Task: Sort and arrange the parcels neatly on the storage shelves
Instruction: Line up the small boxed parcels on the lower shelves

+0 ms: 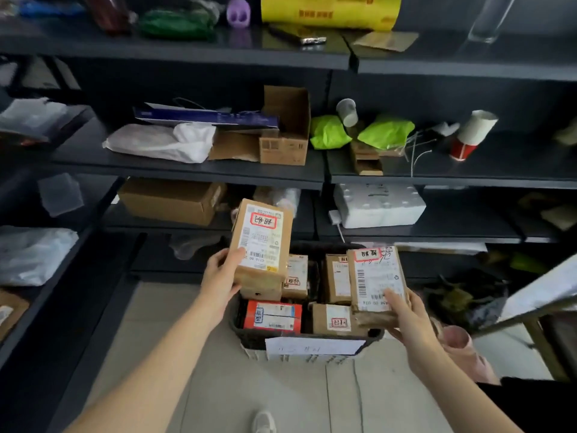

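Parcels being held over basket [253, 339].
Left hand [223, 276] is gripping tall parcel [262, 245] by its edge; right hand [406, 314] is clasping flat parcel [376, 282] above the rim, shelf edge [162, 229] close behind.

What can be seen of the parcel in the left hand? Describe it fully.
The parcel is a long brown cardboard box. A white label covers its front, with barcodes, small print and a red-framed handwritten mark near the top. It stands nearly upright, top leaning slightly right, over the black basket's left rear. The left hand grips its lower left edge, thumb on the label. A small dark spot shows on its bottom end.
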`<state>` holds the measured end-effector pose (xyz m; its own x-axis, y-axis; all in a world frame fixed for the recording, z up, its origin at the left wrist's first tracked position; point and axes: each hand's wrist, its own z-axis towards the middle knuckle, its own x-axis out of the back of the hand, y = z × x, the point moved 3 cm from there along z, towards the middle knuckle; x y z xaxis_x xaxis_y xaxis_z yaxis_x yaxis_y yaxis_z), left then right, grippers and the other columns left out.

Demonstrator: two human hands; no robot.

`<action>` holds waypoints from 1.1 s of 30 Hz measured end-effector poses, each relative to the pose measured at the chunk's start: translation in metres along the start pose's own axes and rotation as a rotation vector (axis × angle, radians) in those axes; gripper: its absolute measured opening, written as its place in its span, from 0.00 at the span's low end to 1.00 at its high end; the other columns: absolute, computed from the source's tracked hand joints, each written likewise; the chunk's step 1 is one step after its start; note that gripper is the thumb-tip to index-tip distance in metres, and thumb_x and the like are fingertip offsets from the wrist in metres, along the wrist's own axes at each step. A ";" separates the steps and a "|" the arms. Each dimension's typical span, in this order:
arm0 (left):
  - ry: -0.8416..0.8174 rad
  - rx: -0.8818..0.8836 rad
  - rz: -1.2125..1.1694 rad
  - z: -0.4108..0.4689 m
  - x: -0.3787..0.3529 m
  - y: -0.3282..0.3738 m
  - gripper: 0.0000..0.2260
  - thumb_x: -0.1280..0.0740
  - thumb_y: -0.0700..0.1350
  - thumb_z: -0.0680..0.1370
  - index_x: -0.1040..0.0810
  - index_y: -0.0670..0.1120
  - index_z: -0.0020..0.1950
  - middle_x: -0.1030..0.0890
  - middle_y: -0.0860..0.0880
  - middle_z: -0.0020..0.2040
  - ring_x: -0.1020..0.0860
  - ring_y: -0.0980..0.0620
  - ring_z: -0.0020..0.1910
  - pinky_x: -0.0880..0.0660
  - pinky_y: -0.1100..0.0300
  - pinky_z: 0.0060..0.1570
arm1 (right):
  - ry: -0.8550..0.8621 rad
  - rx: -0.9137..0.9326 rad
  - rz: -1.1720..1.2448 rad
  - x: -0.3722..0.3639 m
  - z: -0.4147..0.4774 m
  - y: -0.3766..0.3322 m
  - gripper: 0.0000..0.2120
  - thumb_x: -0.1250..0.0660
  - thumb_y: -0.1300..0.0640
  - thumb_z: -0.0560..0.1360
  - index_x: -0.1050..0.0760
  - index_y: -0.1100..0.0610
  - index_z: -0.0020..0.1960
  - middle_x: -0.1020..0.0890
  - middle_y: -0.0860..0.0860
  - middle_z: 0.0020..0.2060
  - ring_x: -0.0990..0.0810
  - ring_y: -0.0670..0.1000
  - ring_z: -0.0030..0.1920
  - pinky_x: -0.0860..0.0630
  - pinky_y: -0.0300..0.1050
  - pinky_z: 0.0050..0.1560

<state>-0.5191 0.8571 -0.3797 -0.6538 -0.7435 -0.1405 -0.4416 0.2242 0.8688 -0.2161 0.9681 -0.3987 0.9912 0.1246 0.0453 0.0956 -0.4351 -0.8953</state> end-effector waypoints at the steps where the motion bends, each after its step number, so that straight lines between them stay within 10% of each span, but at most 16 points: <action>1: -0.005 0.020 0.024 0.019 -0.003 -0.002 0.21 0.32 0.51 0.76 0.33 0.50 0.67 0.23 0.48 0.59 0.25 0.51 0.57 0.29 0.52 0.58 | 0.010 -0.015 -0.003 -0.007 0.014 0.001 0.21 0.35 0.54 0.77 0.35 0.54 0.68 0.20 0.48 0.46 0.20 0.48 0.44 0.27 0.42 0.38; 8: -0.016 0.109 0.100 0.113 -0.017 -0.017 0.21 0.33 0.49 0.77 0.34 0.47 0.67 0.22 0.49 0.55 0.23 0.56 0.52 0.27 0.59 0.47 | -0.126 -0.179 -0.085 -0.049 0.094 0.048 0.25 0.31 0.55 0.74 0.34 0.52 0.70 0.18 0.52 0.54 0.17 0.52 0.49 0.22 0.47 0.48; 16: 0.077 0.178 0.062 0.159 -0.005 -0.059 0.19 0.35 0.48 0.77 0.32 0.46 0.66 0.20 0.49 0.54 0.22 0.55 0.52 0.29 0.52 0.61 | -0.306 -0.259 -0.249 -0.071 0.161 0.093 0.18 0.31 0.61 0.74 0.30 0.49 0.62 0.18 0.47 0.50 0.18 0.49 0.47 0.22 0.39 0.41; 20: 0.112 0.162 0.036 0.174 0.005 -0.077 0.19 0.35 0.49 0.77 0.32 0.47 0.66 0.20 0.49 0.56 0.22 0.55 0.54 0.30 0.52 0.63 | -0.475 -0.246 -0.545 -0.083 0.193 0.123 0.28 0.24 0.45 0.65 0.28 0.39 0.64 0.17 0.42 0.52 0.19 0.48 0.54 0.25 0.50 0.59; 24: 0.162 0.158 -0.015 0.187 0.020 -0.095 0.19 0.34 0.51 0.77 0.31 0.49 0.66 0.19 0.48 0.57 0.22 0.50 0.59 0.29 0.51 0.63 | -0.638 -0.244 -0.590 -0.119 0.201 0.144 0.23 0.26 0.62 0.69 0.25 0.46 0.60 0.17 0.46 0.49 0.18 0.42 0.46 0.23 0.32 0.41; 33: 0.212 0.137 -0.023 0.187 0.051 -0.129 0.18 0.36 0.50 0.78 0.30 0.48 0.67 0.18 0.49 0.57 0.22 0.51 0.60 0.30 0.49 0.64 | -0.705 -0.373 -0.582 -0.139 0.215 0.190 0.36 0.18 0.55 0.51 0.24 0.50 0.57 0.20 0.52 0.53 0.20 0.52 0.53 0.24 0.51 0.57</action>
<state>-0.6103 0.9078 -0.5874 -0.5059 -0.8615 -0.0439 -0.5433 0.2787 0.7920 -0.3550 1.0594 -0.6703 0.5103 0.8585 0.0510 0.6936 -0.3758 -0.6145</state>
